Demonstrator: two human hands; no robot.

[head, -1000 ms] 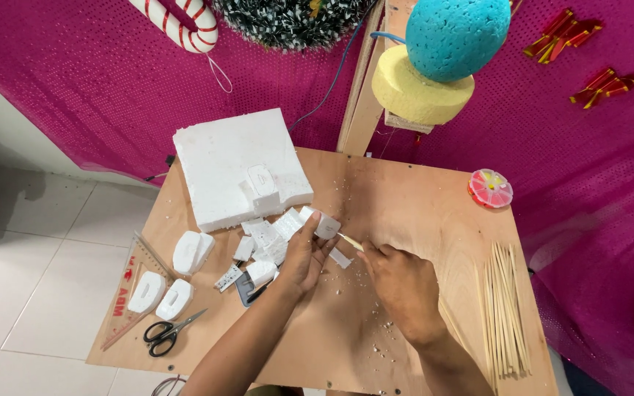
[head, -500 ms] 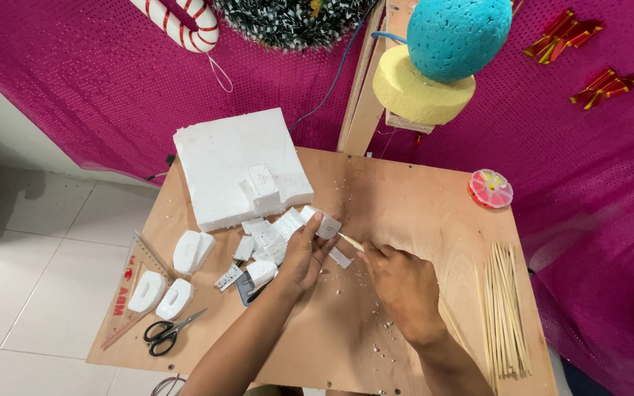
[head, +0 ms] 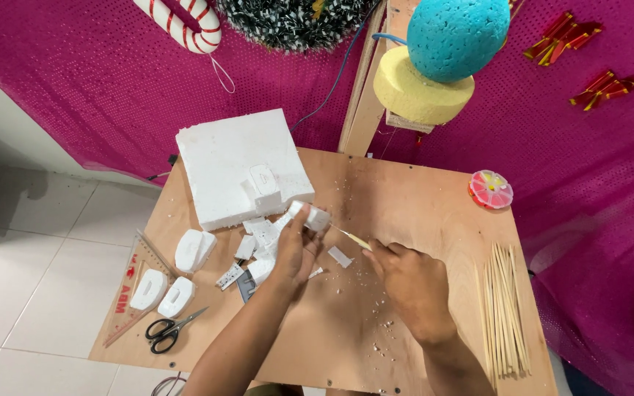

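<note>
Head view — left hand [head: 296, 253] grips a foam piece [head: 311, 217]; right hand [head: 411, 284] grips a stick [head: 354, 239].

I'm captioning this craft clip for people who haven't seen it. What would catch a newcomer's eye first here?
Probably the bright magenta cloth behind the wooden table, with a teal foam ball on a yellow foam disc above it. At the table's middle, the left hand holds a small white foam piece while the right hand pushes a thin stick toward it.

Plywood table [head: 420, 213] carries foam block [head: 236, 165], scissors [head: 170, 331], skewers [head: 506, 312]
</note>
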